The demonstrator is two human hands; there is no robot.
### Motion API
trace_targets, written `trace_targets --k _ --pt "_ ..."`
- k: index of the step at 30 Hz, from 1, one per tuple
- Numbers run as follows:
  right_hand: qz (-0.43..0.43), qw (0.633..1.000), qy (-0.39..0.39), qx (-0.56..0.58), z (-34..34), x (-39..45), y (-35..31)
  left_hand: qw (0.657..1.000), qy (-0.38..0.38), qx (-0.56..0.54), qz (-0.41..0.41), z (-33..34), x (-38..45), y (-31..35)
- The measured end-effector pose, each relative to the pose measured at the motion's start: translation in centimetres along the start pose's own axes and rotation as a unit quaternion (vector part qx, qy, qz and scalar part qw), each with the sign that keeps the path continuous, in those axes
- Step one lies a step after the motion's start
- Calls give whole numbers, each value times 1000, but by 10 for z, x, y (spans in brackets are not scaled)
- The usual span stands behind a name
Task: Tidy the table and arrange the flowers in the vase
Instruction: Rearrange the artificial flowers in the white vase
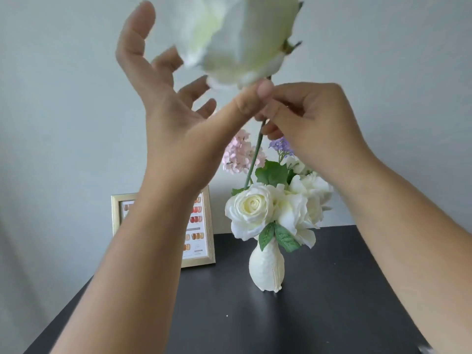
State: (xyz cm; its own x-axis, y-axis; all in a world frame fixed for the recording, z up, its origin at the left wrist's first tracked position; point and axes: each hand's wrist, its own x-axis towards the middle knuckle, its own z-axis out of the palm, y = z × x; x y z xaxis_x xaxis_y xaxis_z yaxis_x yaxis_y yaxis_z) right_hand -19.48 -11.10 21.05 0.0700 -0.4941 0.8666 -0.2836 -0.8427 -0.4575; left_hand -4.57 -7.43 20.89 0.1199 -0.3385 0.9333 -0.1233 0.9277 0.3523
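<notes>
A large white flower (237, 37) fills the top of the view, blurred and close to the camera. Its green stem (255, 154) runs down into the bouquet. My right hand (301, 116) pinches the stem just under the bloom. My left hand (163, 83) is raised beside the bloom with its fingers spread and nothing in it; its thumb lies against the right hand's fingers. Below stands a cream vase (267, 269) on the dark table (332, 302). It holds white roses (251, 208), a pink hydrangea (237, 154) and a purple sprig (281, 145).
A light wooden picture frame (207, 226) with a colour chart stands at the back of the table, left of the vase and partly hidden by my left forearm. A pale wall (63, 98) rises behind. The table's left edge runs diagonally toward the bottom left.
</notes>
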Motion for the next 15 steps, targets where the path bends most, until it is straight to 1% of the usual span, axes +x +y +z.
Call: trace_targets --k 1,3,6,7,9,11,12,13,14,15 --pt "1 1000 16 14 -11 6 1 999 -6 28 -28 -3 -3 -7" --pt "0 998 51 34 -33 18 2 993 -57 77 -67 -12 -11 -23" --pt "-6 997 73 18 -58 40 7 964 -148 184 -120 -20 -42 -54" --pt "-2 997 72 11 -61 47 10 949 -185 227 -118 -20 -56 -63" --pt "23 998 54 3 -59 57 20 903 -247 345 -73 -13 -82 -77" --pt "59 998 24 -6 -48 59 34 853 -284 437 -22 -1 -99 -88" --pt "77 997 8 -8 -41 57 41 843 -289 453 -16 3 -104 -92" --pt "92 996 -4 -8 -35 54 49 842 -285 457 -13 5 -106 -97" --pt "103 995 -14 -6 -30 50 57 850 -271 451 -12 5 -107 -102" --pt "111 994 -20 -4 -27 45 65 865 -251 434 -18 3 -107 -108"
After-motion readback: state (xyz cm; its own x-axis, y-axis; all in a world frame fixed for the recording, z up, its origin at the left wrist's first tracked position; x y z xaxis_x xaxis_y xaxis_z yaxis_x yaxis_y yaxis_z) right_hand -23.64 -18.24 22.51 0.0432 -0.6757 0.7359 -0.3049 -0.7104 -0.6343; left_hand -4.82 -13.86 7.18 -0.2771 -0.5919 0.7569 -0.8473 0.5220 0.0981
